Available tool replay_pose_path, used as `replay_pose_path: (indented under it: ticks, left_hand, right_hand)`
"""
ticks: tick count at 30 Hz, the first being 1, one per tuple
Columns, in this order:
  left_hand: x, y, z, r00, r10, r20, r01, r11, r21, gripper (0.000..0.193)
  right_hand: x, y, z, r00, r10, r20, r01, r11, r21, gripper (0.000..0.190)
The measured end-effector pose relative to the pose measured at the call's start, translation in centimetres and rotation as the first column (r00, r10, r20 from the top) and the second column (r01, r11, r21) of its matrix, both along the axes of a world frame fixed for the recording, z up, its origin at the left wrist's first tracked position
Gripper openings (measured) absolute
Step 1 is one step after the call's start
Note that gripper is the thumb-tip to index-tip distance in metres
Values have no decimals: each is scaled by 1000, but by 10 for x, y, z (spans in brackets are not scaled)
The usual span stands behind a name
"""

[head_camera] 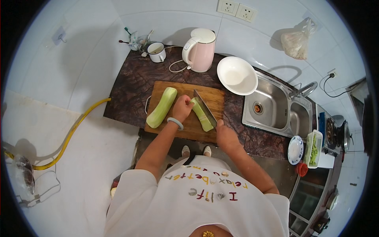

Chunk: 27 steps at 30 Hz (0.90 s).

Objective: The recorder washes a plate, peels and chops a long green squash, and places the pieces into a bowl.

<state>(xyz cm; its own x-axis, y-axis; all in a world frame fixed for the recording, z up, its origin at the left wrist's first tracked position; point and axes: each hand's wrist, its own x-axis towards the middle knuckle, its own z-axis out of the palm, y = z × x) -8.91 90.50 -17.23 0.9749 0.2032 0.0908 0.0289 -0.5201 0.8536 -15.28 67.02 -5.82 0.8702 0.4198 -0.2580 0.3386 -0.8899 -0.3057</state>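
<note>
On a wooden cutting board (183, 136) lie two pale green peeled gourds or squashes. The whole one (162, 107) rests at the board's left side. My left hand (182, 108) is at the upper end of the other gourd (202, 115), its fingers bent against that end; whether they grip it cannot be told. That gourd has a crosswise cut line near its lower end. My right hand (227, 135) is closed around the handle of a kitchen cleaver (205, 108), whose broad blade lies along the right side of this gourd. The handle is mostly hidden in my fist.
Behind the board stand a pink electric kettle (204, 53), an enamel mug (157, 52) and a white bowl (237, 75). A steel double sink (269, 97) is at the right, with a patterned plate (295, 150) and a basket of green vegetables (314, 148) beyond it.
</note>
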Motion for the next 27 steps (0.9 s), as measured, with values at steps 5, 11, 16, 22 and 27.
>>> replay_pose_path:
  ticks: [5,11,16,22,27]
  left_hand:
    - [4,-6,10,999,18,-34,-16,999,49,22]
    - [5,-9,16,1000,3,-12,-2,996,86,23]
    - [6,-10,22,1000,-15,-18,16,997,79,22]
    - [6,-10,19,999,-13,32,8,989,148,22]
    - [8,1,5,999,-39,20,37,992,119,22]
  right_hand:
    - [1,6,-3,999,43,17,-41,993,-111,19]
    - [11,-1,-10,996,73,46,-70,996,-63,22]
    - [22,-4,-15,997,73,-8,-73,994,-80,23]
    - [26,4,-7,999,-6,-54,9,998,61,20]
    - [29,9,-16,986,131,-102,-139,987,-80,25]
